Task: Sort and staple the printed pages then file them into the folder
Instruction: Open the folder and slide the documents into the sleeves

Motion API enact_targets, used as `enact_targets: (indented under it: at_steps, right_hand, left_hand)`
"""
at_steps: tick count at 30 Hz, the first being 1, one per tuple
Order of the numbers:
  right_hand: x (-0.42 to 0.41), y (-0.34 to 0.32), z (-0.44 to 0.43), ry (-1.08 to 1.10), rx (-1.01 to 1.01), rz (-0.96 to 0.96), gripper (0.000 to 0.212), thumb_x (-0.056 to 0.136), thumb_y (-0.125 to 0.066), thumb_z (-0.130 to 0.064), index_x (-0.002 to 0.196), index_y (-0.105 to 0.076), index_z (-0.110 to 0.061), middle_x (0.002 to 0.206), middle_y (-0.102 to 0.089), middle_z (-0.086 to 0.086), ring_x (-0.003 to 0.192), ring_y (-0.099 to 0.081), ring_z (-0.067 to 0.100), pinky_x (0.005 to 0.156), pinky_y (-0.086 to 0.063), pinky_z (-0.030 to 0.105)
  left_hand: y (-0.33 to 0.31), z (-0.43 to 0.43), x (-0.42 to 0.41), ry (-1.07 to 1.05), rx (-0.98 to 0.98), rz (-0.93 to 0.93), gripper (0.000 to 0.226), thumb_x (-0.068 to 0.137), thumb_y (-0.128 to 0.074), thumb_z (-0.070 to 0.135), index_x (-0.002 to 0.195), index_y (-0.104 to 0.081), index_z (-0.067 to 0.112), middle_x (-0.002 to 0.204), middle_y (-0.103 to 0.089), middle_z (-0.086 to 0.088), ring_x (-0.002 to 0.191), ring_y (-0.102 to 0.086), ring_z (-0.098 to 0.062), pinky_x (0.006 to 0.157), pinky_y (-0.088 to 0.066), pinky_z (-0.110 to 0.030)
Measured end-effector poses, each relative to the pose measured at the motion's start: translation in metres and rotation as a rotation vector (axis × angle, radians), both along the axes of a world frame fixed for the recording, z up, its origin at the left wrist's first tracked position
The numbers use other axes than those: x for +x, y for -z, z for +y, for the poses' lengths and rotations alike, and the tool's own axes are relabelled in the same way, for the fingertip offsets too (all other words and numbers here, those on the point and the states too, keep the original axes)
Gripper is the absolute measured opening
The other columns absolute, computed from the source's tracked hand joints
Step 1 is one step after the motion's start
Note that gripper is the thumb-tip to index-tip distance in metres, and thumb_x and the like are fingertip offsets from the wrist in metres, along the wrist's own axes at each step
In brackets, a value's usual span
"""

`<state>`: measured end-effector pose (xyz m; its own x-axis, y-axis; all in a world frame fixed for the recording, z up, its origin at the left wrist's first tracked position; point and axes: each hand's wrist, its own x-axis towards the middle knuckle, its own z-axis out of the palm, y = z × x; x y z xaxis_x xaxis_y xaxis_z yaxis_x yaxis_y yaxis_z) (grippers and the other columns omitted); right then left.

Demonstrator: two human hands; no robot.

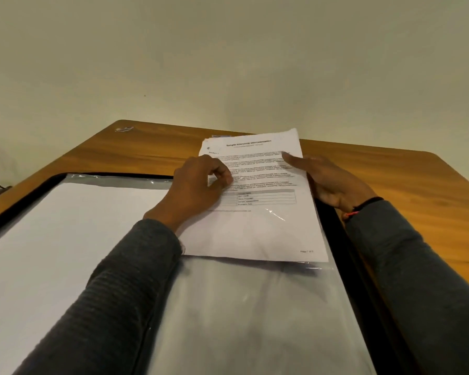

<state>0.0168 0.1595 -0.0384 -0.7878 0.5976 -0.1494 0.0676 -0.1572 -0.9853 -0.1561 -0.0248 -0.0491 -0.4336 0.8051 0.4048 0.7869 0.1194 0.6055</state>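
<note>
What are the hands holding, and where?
The right hand grips the pages by their right edge, thumb on top. The left hand lies curled on them; whether it pinches anything cannot be told.

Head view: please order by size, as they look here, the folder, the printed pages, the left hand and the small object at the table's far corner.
1. folder
2. printed pages
3. left hand
4. small object, farthest from the camera, so its true size is unsure.
</note>
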Motion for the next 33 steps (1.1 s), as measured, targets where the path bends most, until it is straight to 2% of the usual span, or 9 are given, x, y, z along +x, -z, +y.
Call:
enact_targets:
  at_steps: [3, 7, 11, 16, 18, 22, 26, 30, 33]
  right_hand:
    - [-0.004, 0.005, 0.003, 0.095, 0.045, 0.003, 0.035, 0.086, -0.069, -0.005, 0.120, -0.062, -0.002, 0.116, -0.070, 0.016, 0.095, -0.073, 0.024, 0.081, -0.060, 0.035]
    - [0.006, -0.002, 0.003, -0.124, 0.077, -0.087, 0.041, 0.085, -0.067, -0.002, 0.125, -0.060, -0.005, 0.117, -0.071, 0.011, 0.106, -0.069, 0.027, 0.086, -0.058, 0.037]
    - [-0.005, 0.004, 0.004, 0.060, 0.031, 0.006, 0.045, 0.091, -0.065, -0.011, 0.134, -0.052, -0.010, 0.117, -0.071, 0.012, 0.101, -0.071, 0.027, 0.081, -0.060, 0.038]
    - [0.003, 0.003, 0.008, -0.076, 0.073, -0.034, 0.056, 0.083, -0.067, 0.005, 0.133, -0.051, -0.013, 0.121, -0.068, 0.012, 0.109, -0.067, 0.031, 0.088, -0.057, 0.044]
    - [0.004, 0.002, 0.008, -0.101, 0.073, -0.064, 0.055, 0.082, -0.068, 0.002, 0.132, -0.052, -0.014, 0.121, -0.069, 0.012, 0.109, -0.067, 0.032, 0.088, -0.057, 0.046]
    - [-0.004, 0.006, 0.006, 0.058, 0.070, -0.041, 0.053, 0.084, -0.071, -0.005, 0.131, -0.051, -0.017, 0.115, -0.071, 0.014, 0.098, -0.071, 0.030, 0.081, -0.060, 0.044]
    - [-0.010, 0.010, 0.005, 0.231, 0.092, 0.062, 0.046, 0.083, -0.072, -0.003, 0.124, -0.055, -0.017, 0.115, -0.069, 0.014, 0.091, -0.071, 0.026, 0.074, -0.062, 0.036]
    - [-0.014, 0.012, 0.002, 0.275, 0.237, 0.044, 0.040, 0.085, -0.071, -0.004, 0.123, -0.061, -0.011, 0.113, -0.071, 0.012, 0.097, -0.071, 0.028, 0.080, -0.061, 0.037]
    - [-0.014, 0.012, 0.003, 0.261, 0.254, 0.040, 0.044, 0.084, -0.071, -0.002, 0.124, -0.061, -0.018, 0.107, -0.073, 0.009, 0.091, -0.072, 0.024, 0.077, -0.061, 0.036]
  left_hand:
    - [0.001, 0.001, -0.001, -0.025, -0.009, 0.019, 0.015, 0.087, -0.071, 0.017, 0.080, -0.066, 0.029, 0.085, -0.061, 0.016, 0.096, -0.059, -0.017, 0.092, -0.048, -0.048]
    - [0.001, 0.001, 0.001, -0.049, -0.015, 0.010, 0.022, 0.088, -0.070, 0.016, 0.078, -0.062, 0.035, 0.084, -0.059, 0.018, 0.097, -0.056, -0.016, 0.095, -0.046, -0.049]
    - [0.001, 0.001, 0.002, -0.031, 0.001, -0.021, 0.029, 0.086, -0.071, 0.014, 0.073, -0.061, 0.038, 0.087, -0.065, 0.012, 0.096, -0.059, -0.018, 0.094, -0.046, -0.051]
    - [-0.005, -0.006, -0.008, 0.030, -0.130, -0.052, 0.002, 0.087, -0.071, 0.024, 0.088, -0.071, 0.023, 0.090, -0.064, 0.014, 0.096, -0.056, -0.009, 0.096, -0.046, -0.041]
    - [-0.006, -0.012, -0.017, 0.061, -0.219, -0.091, 0.008, 0.085, -0.072, 0.023, 0.091, -0.073, 0.018, 0.094, -0.063, 0.013, 0.101, -0.053, -0.009, 0.099, -0.044, -0.039]
    - [-0.009, -0.013, -0.017, 0.009, -0.201, -0.122, 0.011, 0.087, -0.069, 0.011, 0.083, -0.070, 0.021, 0.097, -0.059, 0.009, 0.107, -0.048, -0.012, 0.097, -0.039, -0.033]
    - [-0.007, -0.009, -0.012, -0.025, -0.163, -0.074, 0.016, 0.089, -0.068, 0.013, 0.079, -0.065, 0.026, 0.101, -0.057, 0.004, 0.107, -0.049, -0.014, 0.093, -0.038, -0.030]
    - [-0.006, -0.009, -0.011, -0.053, -0.139, -0.095, 0.017, 0.089, -0.067, 0.014, 0.078, -0.064, 0.026, 0.099, -0.055, 0.007, 0.104, -0.049, -0.012, 0.089, -0.038, -0.029]
    - [-0.006, -0.009, -0.010, -0.036, -0.126, -0.091, 0.016, 0.089, -0.068, 0.014, 0.079, -0.065, 0.026, 0.098, -0.056, 0.007, 0.107, -0.051, -0.015, 0.094, -0.041, -0.033]
